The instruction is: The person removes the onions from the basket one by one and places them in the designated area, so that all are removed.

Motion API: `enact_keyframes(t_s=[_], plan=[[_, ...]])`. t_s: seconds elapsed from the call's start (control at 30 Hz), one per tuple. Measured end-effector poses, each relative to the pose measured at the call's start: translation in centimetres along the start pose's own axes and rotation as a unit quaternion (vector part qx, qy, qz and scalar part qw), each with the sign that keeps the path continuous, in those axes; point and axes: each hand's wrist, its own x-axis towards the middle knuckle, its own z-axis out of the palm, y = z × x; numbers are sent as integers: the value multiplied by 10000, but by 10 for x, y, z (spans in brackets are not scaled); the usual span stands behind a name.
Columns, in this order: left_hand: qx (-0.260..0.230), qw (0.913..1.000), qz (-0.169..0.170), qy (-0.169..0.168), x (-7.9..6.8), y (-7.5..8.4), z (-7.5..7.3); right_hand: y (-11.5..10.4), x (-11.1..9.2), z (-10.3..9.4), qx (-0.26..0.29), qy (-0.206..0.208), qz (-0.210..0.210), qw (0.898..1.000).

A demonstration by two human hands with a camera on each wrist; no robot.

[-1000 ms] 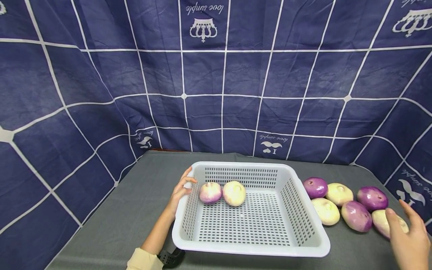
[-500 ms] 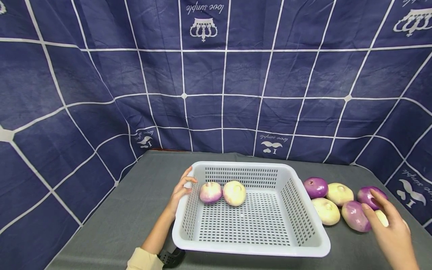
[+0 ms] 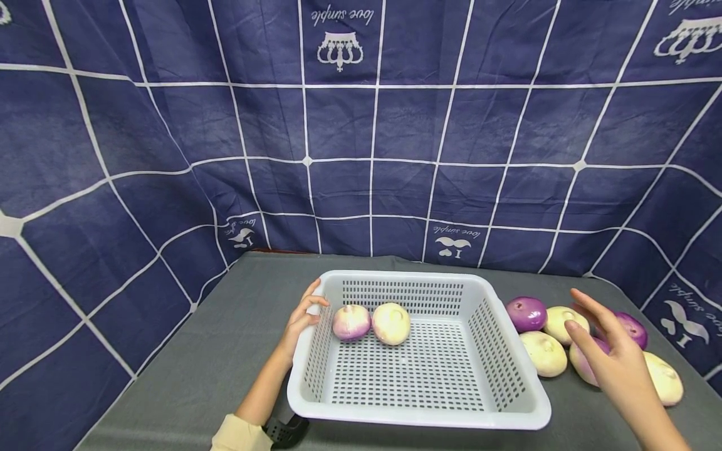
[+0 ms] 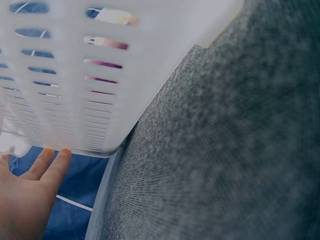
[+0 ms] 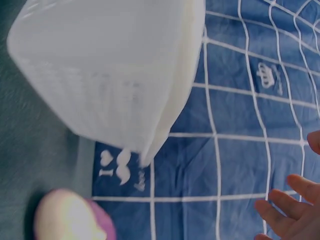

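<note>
My left hand [image 3: 299,322] holds the left rim of a light grey perforated plastic basket [image 3: 417,421]. Two of its fingers touch the basket's outer wall in the left wrist view. Inside the basket, toward the back left, a purple-and-white turnip [image 3: 352,322] sits beside a paler turnip [image 3: 392,324]. My right hand [image 3: 615,360] hovers over a group of turnips at the right, fingers spread and holding nothing. It partly hides a purple turnip [image 3: 583,364] and another purple turnip [image 3: 633,330]. A white turnip [image 3: 665,379] lies just right of the wrist.
Between the basket and my right hand lie a purple turnip [image 3: 526,314] and two whitish turnips, one at the front [image 3: 543,354]. A grey cloth [image 3: 209,351] covers the table. Behind it hangs a blue curtain [image 3: 406,131] with white grid lines.
My right hand has moved left across the turnips, from the rightmost white one to above the middle of the group. The left hand, the basket and its two turnips have stayed put.
</note>
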Motion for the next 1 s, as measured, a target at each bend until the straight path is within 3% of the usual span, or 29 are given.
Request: enact_keyframes(t_s=[0.23,0.53,1.0], plan=[[42,10000,-45,-25,0,0,0,-28,14,12,190,-202,-349,9990],[25,10000,-14,-8,0,0,0,-53,33,27,98,-1238,-134,9922],[-24,10000,22,-18,0,-3,-1,-85,59,59,72,-1940,-76,9809]])
